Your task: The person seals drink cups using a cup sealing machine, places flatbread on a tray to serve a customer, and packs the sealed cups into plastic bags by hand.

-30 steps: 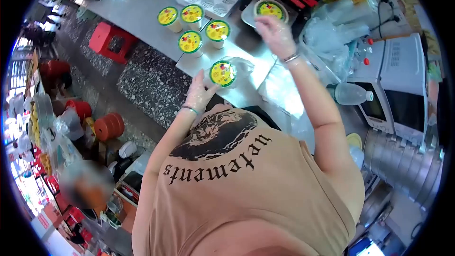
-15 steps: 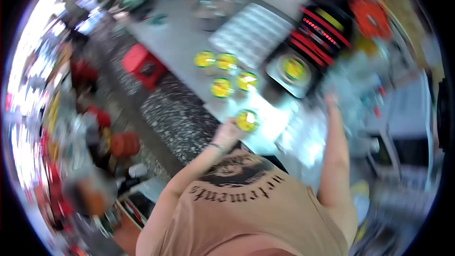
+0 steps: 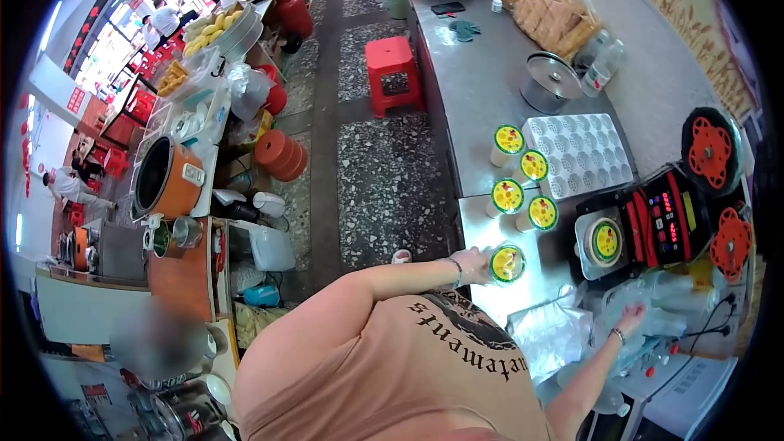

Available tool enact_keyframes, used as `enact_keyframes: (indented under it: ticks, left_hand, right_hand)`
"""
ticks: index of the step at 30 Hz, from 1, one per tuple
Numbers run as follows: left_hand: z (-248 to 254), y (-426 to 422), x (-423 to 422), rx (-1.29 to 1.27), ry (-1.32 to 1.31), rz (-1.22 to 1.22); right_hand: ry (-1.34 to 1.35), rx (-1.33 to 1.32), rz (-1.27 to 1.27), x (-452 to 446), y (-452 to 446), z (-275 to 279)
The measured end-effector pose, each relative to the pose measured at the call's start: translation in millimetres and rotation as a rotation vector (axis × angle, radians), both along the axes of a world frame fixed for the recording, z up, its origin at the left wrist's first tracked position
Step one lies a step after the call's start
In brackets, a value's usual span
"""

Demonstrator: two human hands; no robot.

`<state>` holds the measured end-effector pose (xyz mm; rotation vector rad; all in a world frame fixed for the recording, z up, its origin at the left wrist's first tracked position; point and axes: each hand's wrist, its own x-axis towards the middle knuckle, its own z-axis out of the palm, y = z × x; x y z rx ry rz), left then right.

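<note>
My left hand [image 3: 471,266] is closed round a sealed cup [image 3: 507,264] with a yellow-and-green lid, at the near edge of the metal counter. Just beyond it stand several similar cups [image 3: 507,195]. My right hand [image 3: 630,320] reaches among clear plastic cups [image 3: 684,287] at the right, its fingers curled against clear plastic whose shape is unclear. Between the hands and further back, a black-and-red cup sealing machine [image 3: 657,216] has a lit red display. Another lidded cup [image 3: 606,242] sits in its round holder.
A white moulded tray [image 3: 578,153] lies behind the cups, near a lidded metal pot [image 3: 550,82]. Clear plastic bags [image 3: 549,328] lie on the near counter. In the aisle stand a red stool [image 3: 393,73] and an orange-brown round container [image 3: 281,155]. Other people are in the background.
My view has swung, so the counter appears further right and the aisle is more visible. The left hand still grips the lidded cup; the right hand stays near the clear plastic.
</note>
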<state>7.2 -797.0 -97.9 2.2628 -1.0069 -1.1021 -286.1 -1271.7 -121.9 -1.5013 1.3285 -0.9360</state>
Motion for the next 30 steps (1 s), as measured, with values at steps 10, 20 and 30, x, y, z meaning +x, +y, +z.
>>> enact_keyframes:
  ticks: [10,20,30]
  left_hand:
    - [-34,-2,10,-0.360,-0.016,0.219]
    - [-2,15,26,-0.487,0.206,0.263]
    - [11,29,35,-0.394,-0.566,-0.239]
  right_hand:
    - [0.371,-0.338,0.014,-1,25,58]
    - [0.272,-0.523,0.029,16,98,160]
    - [-0.276,-0.356,0.687,148,312,153]
